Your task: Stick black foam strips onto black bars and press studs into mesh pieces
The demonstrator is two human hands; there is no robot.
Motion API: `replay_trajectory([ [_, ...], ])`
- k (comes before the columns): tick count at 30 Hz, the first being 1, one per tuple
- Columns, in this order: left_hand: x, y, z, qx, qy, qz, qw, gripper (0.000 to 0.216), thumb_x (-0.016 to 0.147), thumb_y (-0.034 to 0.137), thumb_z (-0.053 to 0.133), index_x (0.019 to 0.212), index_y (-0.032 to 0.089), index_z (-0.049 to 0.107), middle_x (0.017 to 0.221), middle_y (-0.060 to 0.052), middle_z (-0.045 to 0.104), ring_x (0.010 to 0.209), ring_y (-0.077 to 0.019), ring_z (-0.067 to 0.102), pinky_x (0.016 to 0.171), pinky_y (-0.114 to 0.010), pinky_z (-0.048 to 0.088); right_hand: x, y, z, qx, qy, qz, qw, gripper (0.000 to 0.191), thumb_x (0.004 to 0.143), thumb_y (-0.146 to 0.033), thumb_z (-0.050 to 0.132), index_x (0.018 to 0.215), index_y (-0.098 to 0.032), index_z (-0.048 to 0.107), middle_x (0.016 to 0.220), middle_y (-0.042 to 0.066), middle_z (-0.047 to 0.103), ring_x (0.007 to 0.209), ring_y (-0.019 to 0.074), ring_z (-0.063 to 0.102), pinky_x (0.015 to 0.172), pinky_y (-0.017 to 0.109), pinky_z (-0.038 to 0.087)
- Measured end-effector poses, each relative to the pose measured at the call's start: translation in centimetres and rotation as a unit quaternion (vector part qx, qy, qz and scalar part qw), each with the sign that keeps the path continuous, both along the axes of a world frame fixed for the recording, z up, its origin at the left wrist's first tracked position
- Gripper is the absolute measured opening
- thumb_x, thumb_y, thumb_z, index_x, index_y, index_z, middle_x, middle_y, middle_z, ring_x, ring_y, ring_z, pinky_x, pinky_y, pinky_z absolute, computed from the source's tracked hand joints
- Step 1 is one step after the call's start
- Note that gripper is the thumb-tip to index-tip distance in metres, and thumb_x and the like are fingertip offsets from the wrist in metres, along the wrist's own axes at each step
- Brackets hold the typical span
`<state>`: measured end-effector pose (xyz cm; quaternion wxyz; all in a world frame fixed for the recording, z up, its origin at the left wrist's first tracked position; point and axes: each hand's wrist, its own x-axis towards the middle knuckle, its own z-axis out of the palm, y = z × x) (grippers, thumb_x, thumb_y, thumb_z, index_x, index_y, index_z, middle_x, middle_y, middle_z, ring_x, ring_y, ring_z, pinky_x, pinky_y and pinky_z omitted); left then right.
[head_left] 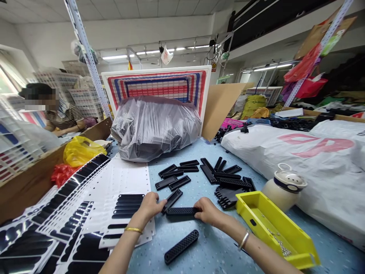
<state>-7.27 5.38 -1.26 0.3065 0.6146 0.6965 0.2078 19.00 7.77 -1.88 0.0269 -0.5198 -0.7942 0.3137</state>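
My right hand (207,210) pinches the right end of a long black plastic piece (181,212) with a studded face and rounded ends. My left hand (151,207) closes thumb and fingers on the lower end of a slotted black plastic piece (173,198), tilted beside the studded one. Its fingertips are partly hidden there. Nearer to me lies another studded black piece (181,247), untouched. Beyond my hands, several slotted black pieces (179,182) are scattered, with a heap of more (230,184) to the right. Sheets of black adhesive strips (129,205) lie by my left wrist.
A yellow bin (273,228) with small metal parts stands right, beside a cream jug (282,188). A large filled grey plastic bag (156,127) sits at the back, before a striped crate (207,99). White sacks (285,148) line the right. A person (67,114) sits far left.
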Motion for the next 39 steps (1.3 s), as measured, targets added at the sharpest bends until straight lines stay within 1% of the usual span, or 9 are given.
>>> replay_trajectory([
  [3, 0.2, -0.3, 0.1, 0.025, 0.061, -0.021, 0.998, 0.028, 0.075, 0.038, 0.067, 0.091, 0.015, 0.072, 0.097, -0.014, 0.072, 0.108, -0.0331, 0.061, 0.095, -0.038, 0.042, 0.0, -1.1, -0.1, 0.011, -0.001, 0.012, 1.0, 0.009, 0.066, -0.01, 0.064, 0.06, -0.015, 0.067, 0.052, -0.005, 0.052, 0.06, 0.0121, 0.052, 0.052, 0.023, 0.03],
  [7, 1.6, -0.4, 0.1, 0.032, 0.083, -0.05, 0.995, 0.038, 0.065, 0.025, 0.075, 0.102, 0.018, 0.072, 0.107, -0.012, 0.071, 0.11, -0.0323, 0.06, 0.097, -0.038, 0.041, -0.3, -2.3, -0.9, 0.006, 0.009, 0.015, 1.0, 0.016, 0.062, -0.01, 0.058, 0.066, -0.017, 0.071, 0.06, -0.003, 0.06, 0.065, 0.0141, 0.055, 0.054, 0.023, 0.032],
  [13, 1.8, 0.1, -0.3, -0.008, -0.004, -0.073, 0.997, 0.021, 0.078, 0.017, 0.058, 0.089, 0.015, 0.075, 0.068, -0.003, 0.067, 0.07, -0.0219, 0.066, 0.07, -0.032, 0.052, -0.1, -2.1, -1.6, 0.004, 0.048, -0.04, 0.998, 0.029, 0.071, -0.011, 0.057, 0.094, -0.017, 0.073, 0.073, 0.001, 0.068, 0.077, 0.0192, 0.063, 0.069, 0.026, 0.043],
  [17, 1.3, -0.3, -0.4, -0.017, -0.08, -0.081, 0.993, 0.027, 0.082, 0.02, 0.055, 0.098, 0.01, 0.074, 0.067, -0.002, 0.067, 0.055, -0.0162, 0.062, 0.054, -0.027, 0.052, -0.3, 0.4, -1.4, -0.026, 0.074, -0.109, 0.991, 0.024, 0.092, -0.023, 0.049, 0.088, -0.012, 0.07, 0.07, 0.003, 0.066, 0.068, 0.0177, 0.064, 0.062, 0.027, 0.047],
  [21, 1.7, -0.5, -0.3, 0.039, -0.095, -0.07, 0.992, 0.045, 0.067, 0.01, 0.068, 0.113, 0.01, 0.07, 0.083, -0.005, 0.072, 0.077, -0.0203, 0.068, 0.071, -0.029, 0.055, -1.2, 2.8, -1.5, -0.095, 0.102, -0.152, 0.978, 0.03, 0.1, -0.04, 0.049, 0.102, -0.013, 0.063, 0.084, 0.002, 0.066, 0.064, 0.0125, 0.062, 0.058, 0.028, 0.053],
  [27, 1.8, -1.0, -0.7, 0.092, -0.048, -0.052, 0.993, 0.067, 0.054, -0.005, 0.062, 0.116, 0.016, 0.071, 0.112, -0.009, 0.07, 0.111, -0.0287, 0.061, 0.103, -0.039, 0.043, -3.2, 3.9, -2.7, -0.12, 0.144, -0.15, 0.971, 0.023, 0.095, -0.033, 0.06, 0.11, -0.015, 0.062, 0.1, 0.004, 0.066, 0.078, 0.0148, 0.065, 0.067, 0.031, 0.057],
  [35, 1.0, -4.5, -0.4, 0.068, -0.063, -0.068, 0.993, 0.037, 0.081, 0.024, 0.054, 0.112, 0.011, 0.072, 0.078, -0.007, 0.074, 0.075, -0.0222, 0.068, 0.076, -0.033, 0.053, -2.8, 1.6, -2.7, -0.087, 0.231, -0.116, 0.962, 0.022, 0.069, -0.02, 0.072, 0.089, -0.014, 0.066, 0.067, -0.001, 0.063, 0.06, 0.0136, 0.059, 0.054, 0.023, 0.045],
  [37, 1.4, -6.0, -0.2, 0.07, -0.067, -0.069, 0.993, 0.044, 0.081, 0.034, 0.058, 0.115, 0.009, 0.071, 0.091, -0.011, 0.076, 0.085, -0.0248, 0.069, 0.082, -0.035, 0.053, -2.7, 0.7, -2.4, -0.071, 0.237, -0.104, 0.963, 0.015, 0.072, -0.031, 0.065, 0.072, -0.016, 0.063, 0.056, -0.003, 0.056, 0.054, 0.0131, 0.052, 0.049, 0.023, 0.037],
  [39, 1.9, -7.5, -0.2, 0.07, -0.062, -0.076, 0.993, 0.063, 0.072, 0.044, 0.07, 0.124, 0.009, 0.066, 0.113, -0.016, 0.072, 0.104, -0.0304, 0.065, 0.095, -0.04, 0.049, -2.6, -0.2, -2.1, -0.049, 0.236, -0.088, 0.967, 0.031, 0.075, -0.042, 0.058, 0.055, -0.019, 0.052, 0.048, -0.005, 0.043, 0.051, 0.0119, 0.043, 0.048, 0.024, 0.03],
])
